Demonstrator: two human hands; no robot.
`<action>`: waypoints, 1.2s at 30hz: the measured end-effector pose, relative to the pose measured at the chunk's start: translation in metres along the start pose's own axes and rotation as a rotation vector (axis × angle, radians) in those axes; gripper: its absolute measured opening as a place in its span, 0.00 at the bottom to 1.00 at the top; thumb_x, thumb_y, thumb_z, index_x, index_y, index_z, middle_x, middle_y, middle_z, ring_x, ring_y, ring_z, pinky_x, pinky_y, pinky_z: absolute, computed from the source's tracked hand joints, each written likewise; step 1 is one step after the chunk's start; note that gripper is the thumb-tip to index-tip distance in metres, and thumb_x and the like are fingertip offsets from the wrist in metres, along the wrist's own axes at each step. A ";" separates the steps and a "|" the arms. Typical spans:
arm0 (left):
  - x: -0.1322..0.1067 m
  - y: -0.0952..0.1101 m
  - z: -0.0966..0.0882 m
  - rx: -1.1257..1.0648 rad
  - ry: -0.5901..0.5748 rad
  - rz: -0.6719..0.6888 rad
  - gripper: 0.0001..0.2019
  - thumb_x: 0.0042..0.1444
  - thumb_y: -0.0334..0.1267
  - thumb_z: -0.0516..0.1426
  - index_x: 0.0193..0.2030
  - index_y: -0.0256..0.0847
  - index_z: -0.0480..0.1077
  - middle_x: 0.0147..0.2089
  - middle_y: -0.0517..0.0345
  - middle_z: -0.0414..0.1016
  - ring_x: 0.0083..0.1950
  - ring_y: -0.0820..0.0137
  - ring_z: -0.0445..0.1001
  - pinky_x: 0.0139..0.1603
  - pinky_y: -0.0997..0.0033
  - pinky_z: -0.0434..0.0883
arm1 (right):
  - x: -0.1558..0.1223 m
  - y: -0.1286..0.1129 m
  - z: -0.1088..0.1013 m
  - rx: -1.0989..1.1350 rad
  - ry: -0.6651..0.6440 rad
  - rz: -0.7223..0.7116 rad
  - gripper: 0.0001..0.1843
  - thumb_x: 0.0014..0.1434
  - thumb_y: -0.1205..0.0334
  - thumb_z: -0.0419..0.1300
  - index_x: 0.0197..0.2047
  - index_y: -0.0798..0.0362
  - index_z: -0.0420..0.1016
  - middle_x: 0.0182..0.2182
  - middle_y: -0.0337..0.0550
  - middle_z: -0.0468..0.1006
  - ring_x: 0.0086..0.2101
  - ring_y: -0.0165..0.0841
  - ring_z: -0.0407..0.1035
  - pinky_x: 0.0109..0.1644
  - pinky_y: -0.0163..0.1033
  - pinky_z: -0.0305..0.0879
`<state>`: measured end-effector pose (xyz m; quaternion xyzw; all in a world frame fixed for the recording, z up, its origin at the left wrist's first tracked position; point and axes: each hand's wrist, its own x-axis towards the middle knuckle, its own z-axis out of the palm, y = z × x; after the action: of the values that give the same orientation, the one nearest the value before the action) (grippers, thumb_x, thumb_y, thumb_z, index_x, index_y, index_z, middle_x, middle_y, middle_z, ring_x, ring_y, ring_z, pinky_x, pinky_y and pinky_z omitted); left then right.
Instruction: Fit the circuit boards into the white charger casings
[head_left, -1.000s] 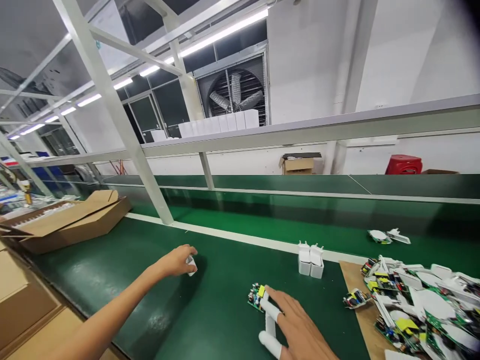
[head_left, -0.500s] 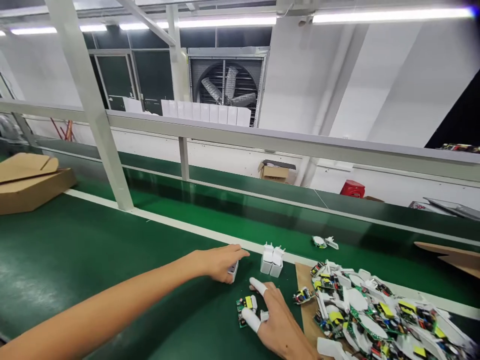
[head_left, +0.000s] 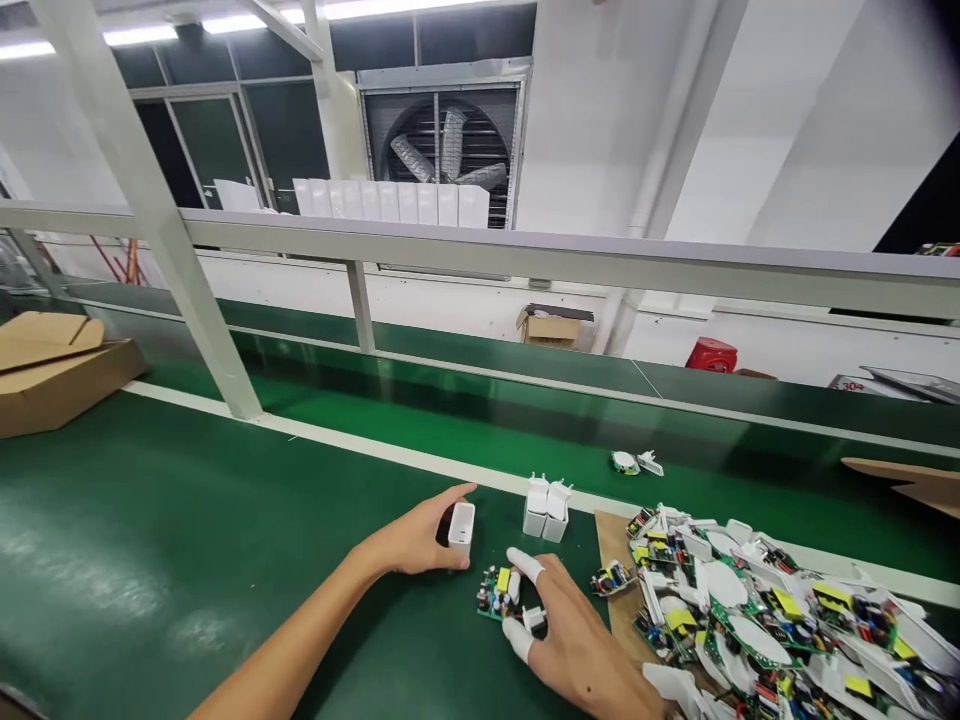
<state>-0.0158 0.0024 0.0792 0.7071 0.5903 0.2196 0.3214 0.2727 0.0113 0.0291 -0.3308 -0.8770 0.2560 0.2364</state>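
My left hand (head_left: 420,530) is curved round a white charger housing (head_left: 461,528). Its thumb lies at the housing's lower front, and the index finger stretches out past the top; the other fingers are partly hidden. My right hand (head_left: 566,625) wears white finger cots on thumb and index finger, which are spread apart. Beside and partly between them, on the green surface, lies a circuit board (head_left: 496,592) with a yellow component and a small white block. Two white housings (head_left: 546,508) with pieces sticking up from their tops stand together just beyond my hands.
A heap of circuit boards with white parts (head_left: 750,610) covers cardboard (head_left: 615,630) at the right. Two white pieces (head_left: 636,462) lie on the green strip beyond the pale edge. A cardboard box (head_left: 67,385) sits far left, near a slanting metal post (head_left: 187,290).
My left hand has spread round the white housing, which now shows its face more fully. My right hand's fingers have drawn slightly back from the circuit board. The camera view has tilted down.
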 end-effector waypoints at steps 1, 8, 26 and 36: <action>-0.004 -0.002 0.003 -0.023 0.019 -0.005 0.52 0.52 0.43 0.70 0.79 0.42 0.50 0.66 0.45 0.74 0.63 0.52 0.75 0.67 0.53 0.70 | 0.001 0.001 0.001 -0.018 0.037 0.003 0.35 0.61 0.69 0.58 0.71 0.50 0.64 0.57 0.52 0.77 0.58 0.44 0.74 0.64 0.51 0.74; -0.010 -0.003 0.028 -0.091 0.103 0.034 0.48 0.55 0.37 0.68 0.79 0.51 0.51 0.68 0.48 0.71 0.64 0.52 0.73 0.68 0.51 0.70 | 0.008 0.007 0.003 0.009 0.379 -0.026 0.29 0.69 0.65 0.55 0.71 0.45 0.59 0.64 0.50 0.72 0.57 0.38 0.76 0.57 0.40 0.79; -0.016 0.014 0.036 0.128 0.087 0.321 0.53 0.61 0.25 0.62 0.80 0.59 0.33 0.67 0.47 0.67 0.69 0.52 0.65 0.68 0.46 0.72 | 0.002 -0.012 0.025 -0.098 0.378 -0.097 0.35 0.68 0.69 0.54 0.75 0.46 0.55 0.59 0.57 0.76 0.56 0.45 0.78 0.52 0.44 0.82; -0.013 0.020 0.037 0.123 0.054 0.300 0.51 0.64 0.25 0.60 0.80 0.62 0.31 0.68 0.52 0.69 0.69 0.53 0.65 0.71 0.41 0.68 | 0.000 -0.015 0.027 -0.130 0.353 -0.037 0.33 0.70 0.66 0.52 0.76 0.49 0.54 0.61 0.58 0.75 0.58 0.46 0.76 0.57 0.49 0.80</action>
<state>0.0208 -0.0198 0.0682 0.7994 0.4990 0.2475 0.2254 0.2502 -0.0066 0.0174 -0.3691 -0.8425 0.1325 0.3693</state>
